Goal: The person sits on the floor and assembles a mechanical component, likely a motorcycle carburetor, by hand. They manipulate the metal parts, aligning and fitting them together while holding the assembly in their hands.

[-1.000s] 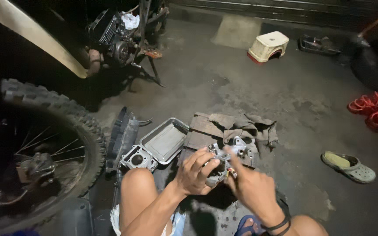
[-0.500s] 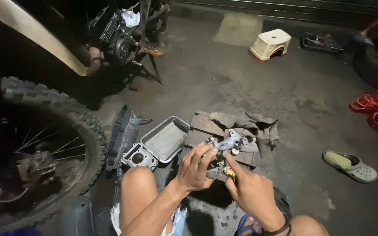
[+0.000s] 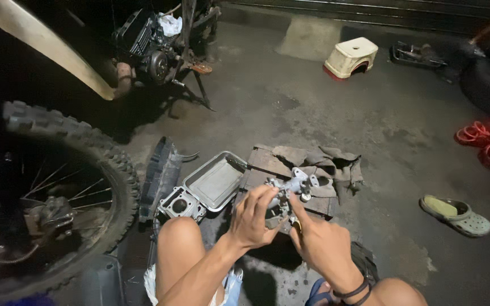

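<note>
Evidently the carburetor (image 3: 286, 195), held above the cloth-covered wooden block (image 3: 313, 170), is rigid cast metal, likely heavy and oily; best held by its body. Left hand (image 3: 253, 218) clasps it, right hand (image 3: 319, 241) pinches its underside; metal tray (image 3: 214, 181) lies just left

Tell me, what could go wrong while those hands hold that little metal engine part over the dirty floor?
The metal part sits between the left hand and right hand, above a wooden board, not over the metal tray. A small piece working loose could drop past the board onto the dark, stained floor and be hard to find. The light is dim too, so fingers might slip.
</note>
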